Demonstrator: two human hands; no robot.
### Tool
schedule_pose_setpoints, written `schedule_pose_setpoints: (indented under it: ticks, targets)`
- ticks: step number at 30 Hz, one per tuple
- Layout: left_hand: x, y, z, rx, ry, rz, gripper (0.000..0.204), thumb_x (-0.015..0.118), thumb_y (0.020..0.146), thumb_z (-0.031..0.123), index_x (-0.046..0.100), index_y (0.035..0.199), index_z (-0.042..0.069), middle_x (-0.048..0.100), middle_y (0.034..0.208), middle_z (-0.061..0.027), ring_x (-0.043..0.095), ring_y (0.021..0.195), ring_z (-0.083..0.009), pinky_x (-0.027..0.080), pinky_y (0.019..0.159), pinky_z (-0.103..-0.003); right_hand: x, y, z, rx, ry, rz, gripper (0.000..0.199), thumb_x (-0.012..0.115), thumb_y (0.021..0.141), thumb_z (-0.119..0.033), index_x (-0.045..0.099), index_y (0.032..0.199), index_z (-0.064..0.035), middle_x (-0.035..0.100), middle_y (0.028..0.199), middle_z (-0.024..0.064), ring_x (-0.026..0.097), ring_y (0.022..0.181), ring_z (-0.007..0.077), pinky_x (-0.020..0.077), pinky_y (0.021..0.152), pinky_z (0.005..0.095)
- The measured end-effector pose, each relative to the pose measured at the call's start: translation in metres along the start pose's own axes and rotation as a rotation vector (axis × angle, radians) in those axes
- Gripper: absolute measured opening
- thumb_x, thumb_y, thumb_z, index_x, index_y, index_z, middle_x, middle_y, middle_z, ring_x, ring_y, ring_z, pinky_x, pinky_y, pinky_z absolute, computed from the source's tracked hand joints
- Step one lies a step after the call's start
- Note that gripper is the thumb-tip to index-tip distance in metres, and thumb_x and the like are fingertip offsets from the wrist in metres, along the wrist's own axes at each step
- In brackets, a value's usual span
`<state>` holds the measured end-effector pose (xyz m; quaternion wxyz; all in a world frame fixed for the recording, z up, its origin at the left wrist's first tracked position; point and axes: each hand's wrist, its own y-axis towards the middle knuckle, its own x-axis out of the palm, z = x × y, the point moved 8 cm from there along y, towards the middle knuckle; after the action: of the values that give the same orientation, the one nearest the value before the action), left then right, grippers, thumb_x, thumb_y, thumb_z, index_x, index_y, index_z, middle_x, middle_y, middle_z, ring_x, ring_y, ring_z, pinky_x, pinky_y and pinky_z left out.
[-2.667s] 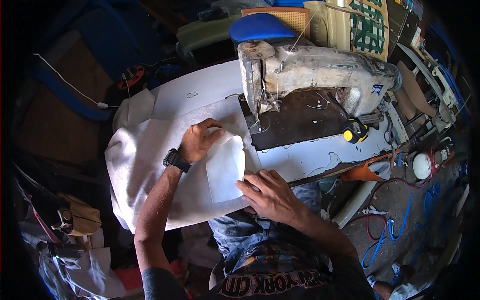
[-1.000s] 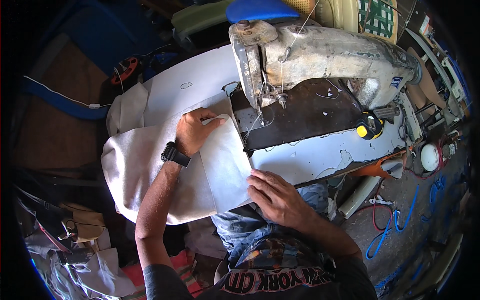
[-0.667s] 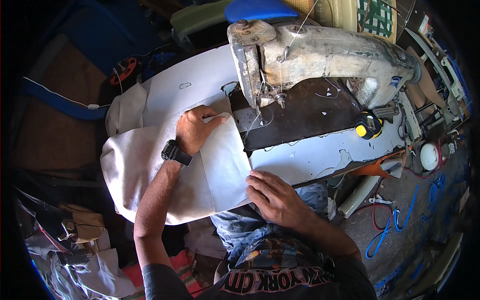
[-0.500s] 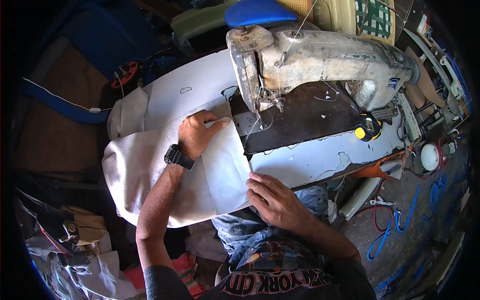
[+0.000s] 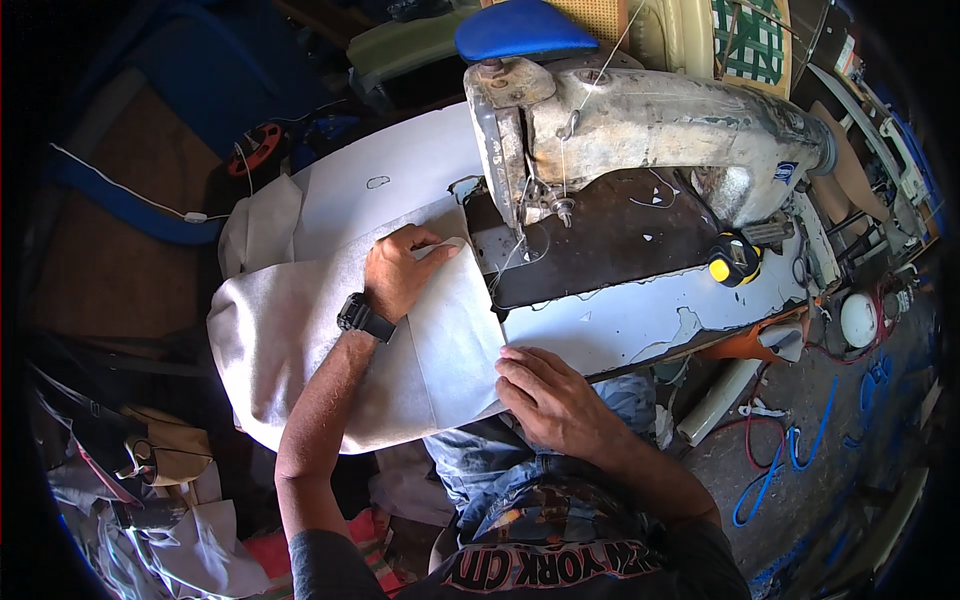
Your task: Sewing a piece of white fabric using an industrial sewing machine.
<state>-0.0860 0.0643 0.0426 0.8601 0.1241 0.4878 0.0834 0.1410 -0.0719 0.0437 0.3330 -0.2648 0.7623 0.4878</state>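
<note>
A large pale grey-white fabric sheet [image 5: 290, 310] is draped over the left end of a worn white sewing table [image 5: 400, 150], its right part folded or layered. My left hand [image 5: 402, 270], with a black watch on the wrist, pinches the fabric's upper edge, thumb and fingers closed on it. Down at the lower right corner of the fabric, my right hand [image 5: 548, 395] grips the edge, its fingertips on top. Just beyond the fabric stands an old sewing machine [image 5: 640, 120] with chipped paint; its needle area [image 5: 525, 235] and loose thread lie to the right of my left hand.
A black and yellow tape measure [image 5: 735, 260] sits on the table right of the dark machine bed [image 5: 600, 240]. A blue padded seat [image 5: 525, 30] is behind the machine. Blue cord [image 5: 770, 480] and a pale roll [image 5: 718, 400] lie on the floor to the right.
The view has shifted very slightly, so the machine appears a little to the right. Both hands keep their hold on the fabric, with almost no movement.
</note>
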Motion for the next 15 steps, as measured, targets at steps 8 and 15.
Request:
schedule_pose_setpoints:
  ticks: [8, 15]
  targets:
    - [-0.007, -0.052, 0.03, 0.071, -0.076, 0.029, 0.023, 0.086, 0.084, 0.026, 0.076, 0.091, 0.006, 0.074, 0.088, -0.0087, 0.072, 0.078, -0.0278, 0.056, 0.071, -0.039, -0.009, -0.015, -0.042, -0.075, 0.107, -0.085, 0.027, 0.081, 0.081, -0.012, 0.069, 0.1, 0.0025, 0.065, 0.115, 0.0154, 0.064, 0.116, 0.0314, 0.0564, 0.099, 0.045]
    - [-0.011, -0.061, 0.037, 0.078, -0.1, 0.01, 0.022, 0.087, 0.083, 0.022, 0.075, 0.09, 0.005, 0.073, 0.086, -0.008, 0.071, 0.076, -0.0248, 0.056, 0.069, -0.037, -0.028, 0.038, 0.062, 0.125, 0.153, 0.065, 0.023, 0.069, 0.087, -0.001, 0.072, 0.11, -0.0028, 0.066, 0.104, 0.0109, 0.065, 0.094, 0.0268, 0.0541, 0.084, 0.041]
